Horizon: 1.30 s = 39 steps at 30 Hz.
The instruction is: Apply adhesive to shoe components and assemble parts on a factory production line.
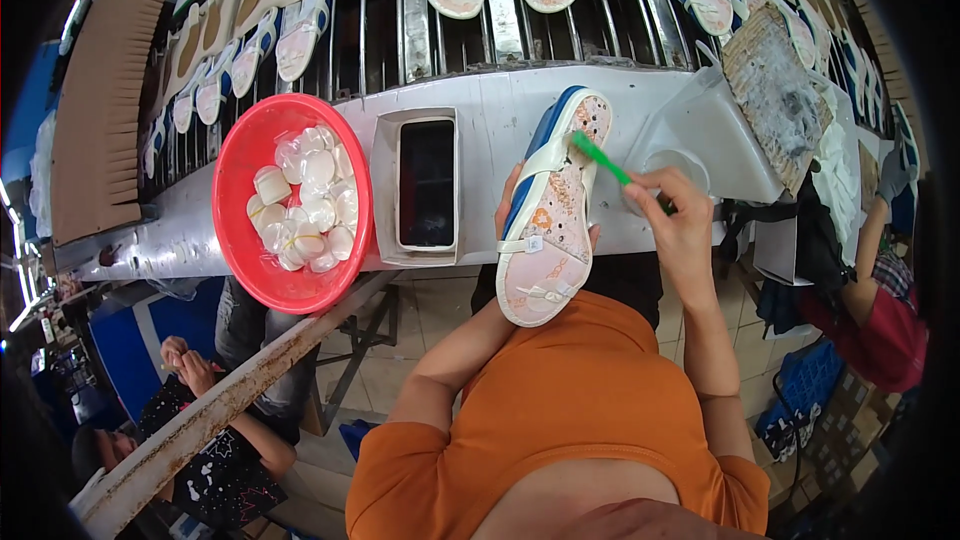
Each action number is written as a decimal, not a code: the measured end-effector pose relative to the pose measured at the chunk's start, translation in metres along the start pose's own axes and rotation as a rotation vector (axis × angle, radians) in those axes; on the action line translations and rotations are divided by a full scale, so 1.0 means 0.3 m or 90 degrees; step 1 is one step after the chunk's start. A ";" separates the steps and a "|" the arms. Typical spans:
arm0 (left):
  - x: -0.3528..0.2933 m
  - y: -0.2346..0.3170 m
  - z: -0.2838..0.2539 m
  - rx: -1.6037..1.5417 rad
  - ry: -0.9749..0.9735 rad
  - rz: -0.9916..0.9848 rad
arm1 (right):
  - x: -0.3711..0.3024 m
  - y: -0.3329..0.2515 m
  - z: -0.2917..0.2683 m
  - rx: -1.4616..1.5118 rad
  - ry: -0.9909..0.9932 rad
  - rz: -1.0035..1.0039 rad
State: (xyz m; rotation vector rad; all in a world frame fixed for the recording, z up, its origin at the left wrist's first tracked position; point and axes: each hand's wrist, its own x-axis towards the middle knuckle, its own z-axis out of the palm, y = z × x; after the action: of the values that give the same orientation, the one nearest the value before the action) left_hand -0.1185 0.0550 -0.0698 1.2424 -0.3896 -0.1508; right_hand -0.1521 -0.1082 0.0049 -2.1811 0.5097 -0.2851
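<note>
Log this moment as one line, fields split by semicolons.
left hand: holds sandal; right hand: holds green brush over the insole; nearby: red basin of whitish discs, white box

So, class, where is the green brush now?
In the head view, the green brush is right of centre, in the right hand, its tip at the heel end of the sandal.

white tag (535,244) on sandal (548,210), too small to read, no legible text

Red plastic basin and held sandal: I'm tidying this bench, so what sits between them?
In the head view, a white rectangular box holding something dark; then, at the edge of the sandal, the left fingers.
</note>
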 end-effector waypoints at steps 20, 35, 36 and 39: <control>0.008 0.014 -0.012 0.435 -0.111 -0.035 | 0.012 -0.031 -0.021 -0.104 -0.031 -0.078; -0.069 -0.115 -0.008 -0.240 0.123 -0.241 | -0.046 -0.052 -0.040 0.054 -0.154 -0.004; -0.052 -0.128 -0.003 0.053 0.026 0.034 | -0.060 -0.055 -0.042 0.079 -0.150 -0.037; -0.034 -0.159 -0.030 -0.209 0.122 -0.246 | -0.094 -0.072 -0.044 0.102 -0.139 -0.105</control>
State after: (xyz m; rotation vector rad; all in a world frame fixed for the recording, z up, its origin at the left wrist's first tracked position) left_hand -0.1201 0.0508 -0.1193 0.9848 0.0467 -0.4054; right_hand -0.1765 -0.0928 0.0293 -2.0693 0.1786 -0.1665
